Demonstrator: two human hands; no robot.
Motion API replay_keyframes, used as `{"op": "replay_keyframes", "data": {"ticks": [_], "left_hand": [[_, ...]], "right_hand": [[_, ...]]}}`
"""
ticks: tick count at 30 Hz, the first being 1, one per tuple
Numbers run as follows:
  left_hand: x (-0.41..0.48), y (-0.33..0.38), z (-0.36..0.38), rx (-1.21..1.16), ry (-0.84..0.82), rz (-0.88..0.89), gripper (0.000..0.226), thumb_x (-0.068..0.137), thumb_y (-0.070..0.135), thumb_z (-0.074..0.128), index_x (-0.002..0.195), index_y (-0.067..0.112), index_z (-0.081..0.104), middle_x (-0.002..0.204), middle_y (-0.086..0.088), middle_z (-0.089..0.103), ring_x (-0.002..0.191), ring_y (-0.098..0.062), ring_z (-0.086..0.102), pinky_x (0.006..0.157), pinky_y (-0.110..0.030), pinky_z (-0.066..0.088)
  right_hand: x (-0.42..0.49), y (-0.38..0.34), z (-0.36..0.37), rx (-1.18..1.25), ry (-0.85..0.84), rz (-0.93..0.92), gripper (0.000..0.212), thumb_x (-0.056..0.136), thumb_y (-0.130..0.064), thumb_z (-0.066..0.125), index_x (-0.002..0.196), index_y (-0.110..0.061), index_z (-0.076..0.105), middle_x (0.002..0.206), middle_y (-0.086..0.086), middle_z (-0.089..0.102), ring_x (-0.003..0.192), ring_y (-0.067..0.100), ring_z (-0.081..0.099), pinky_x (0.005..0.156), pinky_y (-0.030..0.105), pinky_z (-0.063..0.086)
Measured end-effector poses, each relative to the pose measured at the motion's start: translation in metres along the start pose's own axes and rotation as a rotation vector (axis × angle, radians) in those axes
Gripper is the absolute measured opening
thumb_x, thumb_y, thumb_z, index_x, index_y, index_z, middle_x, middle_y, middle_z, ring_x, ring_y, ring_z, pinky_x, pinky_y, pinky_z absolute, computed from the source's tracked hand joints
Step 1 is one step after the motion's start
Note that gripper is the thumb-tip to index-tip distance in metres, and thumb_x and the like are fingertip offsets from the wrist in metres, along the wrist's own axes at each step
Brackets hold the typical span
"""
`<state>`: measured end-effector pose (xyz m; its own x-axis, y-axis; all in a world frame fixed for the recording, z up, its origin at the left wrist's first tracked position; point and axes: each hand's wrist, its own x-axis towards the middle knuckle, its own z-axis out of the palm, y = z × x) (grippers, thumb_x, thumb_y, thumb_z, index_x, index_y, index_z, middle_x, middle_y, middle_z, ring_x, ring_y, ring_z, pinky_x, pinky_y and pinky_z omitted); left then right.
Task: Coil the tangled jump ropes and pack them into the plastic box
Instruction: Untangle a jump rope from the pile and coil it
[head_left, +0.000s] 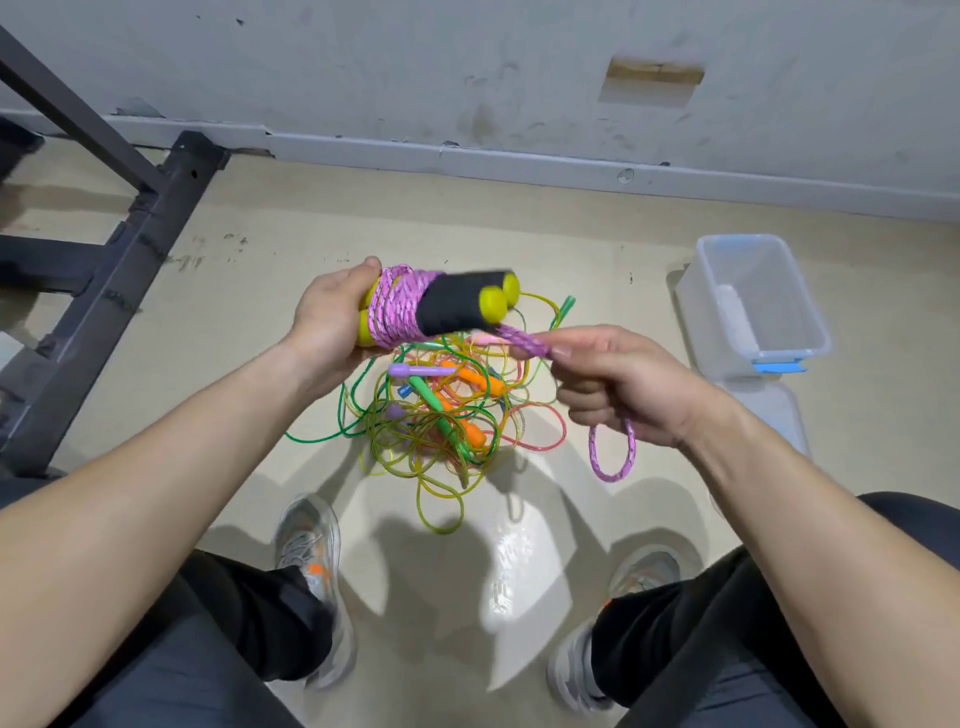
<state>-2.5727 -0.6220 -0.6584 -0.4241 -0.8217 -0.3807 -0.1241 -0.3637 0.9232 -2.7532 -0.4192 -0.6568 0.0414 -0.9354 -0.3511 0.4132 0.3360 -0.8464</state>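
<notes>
Tension governs the result: the left grip (332, 322) clasps the handles (457, 306) wound with pink rope (400, 306), and the right grip (623, 384) pinches its free tail (524, 340). Slack would likely loosen the turns; the hanging loop (612, 477) could snag the tangle (441, 415) on the floor (260, 249), near the plastic box (727, 358).

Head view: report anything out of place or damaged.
Thin coloured jump ropes lie in a knotted heap on the floor, handles buried in the loops. The plastic box beside them holds no rope yet.
</notes>
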Motion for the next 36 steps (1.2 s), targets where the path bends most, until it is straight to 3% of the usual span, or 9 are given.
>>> {"op": "replay_keyframes", "data": {"ticks": [4, 7, 11, 14, 16, 23, 26, 31, 36], "left_hand": [[0.001, -0.008, -0.007, 0.215, -0.096, 0.167, 0.037, 0.106, 0.028, 0.048, 0.072, 0.015, 0.057, 0.058, 0.003, 0.054, 0.051, -0.013, 0.051, 0.053, -0.028, 0.041], [0.005, -0.011, -0.010, 0.480, 0.012, 0.307, 0.030, 0.101, 0.042, 0.050, 0.079, 0.021, 0.058, 0.069, 0.007, 0.055, 0.065, -0.014, 0.053, 0.065, -0.031, 0.041], [-0.008, -0.011, -0.005, 0.668, 0.147, 0.455, 0.022, 0.102, 0.036, 0.051, 0.100, 0.017, 0.063, 0.092, 0.003, 0.065, 0.089, -0.016, 0.058, 0.077, -0.026, 0.039], [-0.018, -0.016, 0.004, 0.760, 0.128, 0.576, 0.022, 0.103, 0.031, 0.052, 0.103, 0.011, 0.062, 0.094, 0.000, 0.064, 0.088, -0.015, 0.055, 0.077, -0.024, 0.036], [-0.021, -0.019, 0.007, 0.821, 0.130, 0.644, 0.022, 0.102, 0.029, 0.053, 0.102, 0.008, 0.060, 0.093, -0.004, 0.063, 0.087, -0.020, 0.054, 0.077, -0.025, 0.034], [-0.034, -0.029, 0.022, 1.103, 0.067, 0.775, 0.034, 0.102, 0.038, 0.042, 0.110, 0.008, 0.056, 0.106, -0.013, 0.061, 0.091, -0.041, 0.059, 0.077, -0.048, 0.047], [-0.041, -0.034, 0.025, 1.213, 0.059, 0.868, 0.046, 0.099, 0.045, 0.031, 0.107, 0.008, 0.058, 0.099, -0.014, 0.060, 0.073, -0.042, 0.061, 0.060, -0.046, 0.046], [-0.048, -0.052, 0.035, 1.357, 0.001, 0.986, 0.037, 0.100, 0.039, 0.038, 0.098, 0.007, 0.058, 0.089, -0.013, 0.055, 0.064, -0.035, 0.059, 0.044, -0.038, 0.038], [-0.036, -0.055, 0.029, 1.375, 0.010, 0.918, 0.038, 0.100, 0.036, 0.034, 0.096, 0.006, 0.057, 0.085, -0.014, 0.053, 0.053, -0.035, 0.059, 0.042, -0.036, 0.037]], "right_hand": [[-0.005, -0.006, 0.003, -0.207, 0.119, -0.052, 0.017, 0.098, -0.014, 0.056, 0.099, -0.009, 0.071, 0.067, 0.001, 0.051, 0.053, 0.013, 0.040, 0.048, 0.023, 0.034], [-0.008, -0.012, 0.014, -0.549, 0.203, -0.022, 0.022, 0.104, -0.008, 0.050, 0.094, -0.006, 0.069, 0.087, 0.004, 0.069, 0.057, 0.016, 0.056, 0.047, 0.026, 0.044], [-0.007, -0.011, 0.021, -0.939, 0.315, 0.059, 0.028, 0.098, -0.015, 0.051, 0.079, -0.016, 0.071, 0.064, 0.004, 0.051, 0.052, 0.016, 0.038, 0.037, 0.040, 0.050], [0.003, -0.002, 0.023, -1.018, 0.397, 0.130, 0.024, 0.094, -0.017, 0.056, 0.085, 0.000, 0.072, 0.091, 0.028, 0.067, 0.081, 0.043, 0.059, 0.060, 0.037, 0.052], [0.010, 0.004, 0.021, -0.975, 0.436, 0.193, 0.026, 0.091, -0.015, 0.059, 0.089, 0.009, 0.068, 0.106, 0.030, 0.065, 0.105, 0.044, 0.059, 0.079, 0.045, 0.055], [0.018, 0.017, 0.042, -1.361, 0.429, 0.257, 0.029, 0.091, -0.015, 0.048, 0.064, -0.004, 0.051, 0.061, 0.012, 0.049, 0.065, 0.033, 0.052, 0.051, 0.034, 0.039], [0.023, 0.020, 0.043, -1.204, 0.465, 0.311, 0.030, 0.089, -0.010, 0.051, 0.061, -0.008, 0.041, 0.055, 0.007, 0.036, 0.054, 0.027, 0.036, 0.048, 0.033, 0.024], [0.036, 0.026, 0.052, -0.389, 0.647, 0.350, 0.013, 0.080, 0.007, 0.053, 0.075, -0.005, 0.049, 0.061, 0.005, 0.029, 0.043, 0.015, 0.018, 0.050, 0.027, 0.014], [0.036, 0.024, 0.064, -0.278, 0.655, 0.317, 0.034, 0.079, 0.010, 0.051, 0.057, -0.012, 0.037, 0.052, 0.001, 0.026, 0.042, 0.015, 0.018, 0.057, 0.038, 0.012]]}}
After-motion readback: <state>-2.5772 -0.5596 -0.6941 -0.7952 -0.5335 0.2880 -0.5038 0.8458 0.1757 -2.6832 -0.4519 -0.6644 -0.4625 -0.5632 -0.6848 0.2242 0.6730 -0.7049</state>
